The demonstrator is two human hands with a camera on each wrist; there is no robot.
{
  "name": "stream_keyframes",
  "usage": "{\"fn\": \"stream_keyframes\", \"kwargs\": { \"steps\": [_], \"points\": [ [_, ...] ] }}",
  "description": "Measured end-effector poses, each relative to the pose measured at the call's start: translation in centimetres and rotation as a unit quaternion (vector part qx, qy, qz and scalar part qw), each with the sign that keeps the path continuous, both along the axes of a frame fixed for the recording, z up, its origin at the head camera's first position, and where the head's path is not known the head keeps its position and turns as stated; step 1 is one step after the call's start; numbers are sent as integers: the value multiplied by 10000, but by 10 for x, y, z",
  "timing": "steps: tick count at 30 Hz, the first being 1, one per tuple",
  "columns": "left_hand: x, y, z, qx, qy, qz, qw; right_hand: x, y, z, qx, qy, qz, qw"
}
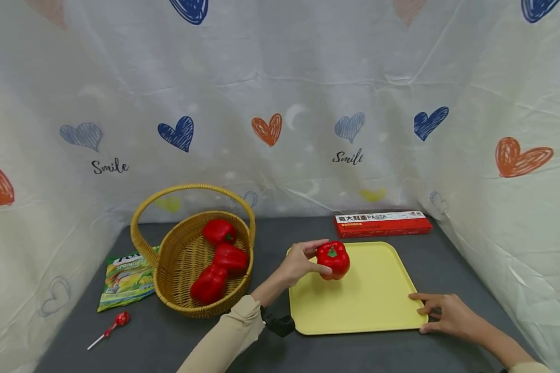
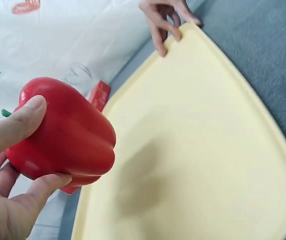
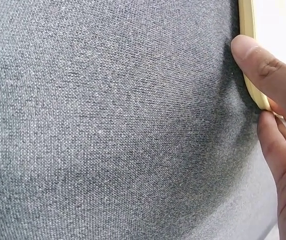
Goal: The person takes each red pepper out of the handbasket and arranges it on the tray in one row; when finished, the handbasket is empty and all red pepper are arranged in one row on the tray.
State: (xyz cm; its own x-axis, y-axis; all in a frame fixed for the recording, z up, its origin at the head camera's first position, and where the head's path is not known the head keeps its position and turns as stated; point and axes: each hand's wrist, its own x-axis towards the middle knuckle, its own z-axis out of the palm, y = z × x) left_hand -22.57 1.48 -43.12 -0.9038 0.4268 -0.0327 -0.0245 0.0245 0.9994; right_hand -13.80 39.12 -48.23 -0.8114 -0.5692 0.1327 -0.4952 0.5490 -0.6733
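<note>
- A pale cloth [image 1: 261, 67], printed with hearts and the word "Smile", hangs at 12 o'clock from me and wraps round both sides.
- Below it lies my dark grey table [image 1: 168, 342].
- On the table sits a yellow tray [image 1: 378, 290], flat, just past my hands.
- At the tray's 9 o'clock stands a wicker basket [image 1: 182, 259], its hooped handle arching over the top.
- A snack bag [image 1: 128, 282] lies at the basket's 9 o'clock, partly hidden behind its rim.
- A red and white pasta box [image 1: 382, 227] lies near the tray, at its 12 to 1 o'clock.
- My left hand [image 1: 302, 263] grasps a pepper, thumb and fingers clasped on its sides.
- My right hand [image 1: 452, 313] grips the tray's corner at 4 o'clock, thumb along the near edge, fingers at the right one.
- That red pepper [image 1: 334, 261] is held above the tray, toward its 11 o'clock, casting a shadow on it.
- Three more peppers [image 1: 230, 258] rest in the basket, at its 1, 3 and 5 o'clock.
- A red lollipop [image 1: 122, 318] lies at the basket's 8 o'clock.
</note>
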Motion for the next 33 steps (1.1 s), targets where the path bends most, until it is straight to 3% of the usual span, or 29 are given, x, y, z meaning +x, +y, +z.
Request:
{"fn": "stream_keyframes", "kwargs": {
  "steps": [7,15,21,27,33],
  "points": [
    [-24,28,-20,-4,173,-60,9998,1,0,1,91,-116,-148,9998],
    [-46,67,-26,-46,444,-86,9990,0,-2,0,222,-128,-363,9990],
    [-55,98,-25,17,461,-95,9989,-2,-3,-1,290,-185,-405,9986],
    [-61,127,-26,-106,495,88,9987,-1,-2,-2,289,-423,-492,9975],
    [-64,143,-31,-72,431,150,9989,1,0,0,232,-674,-574,9958]
  ]
}}
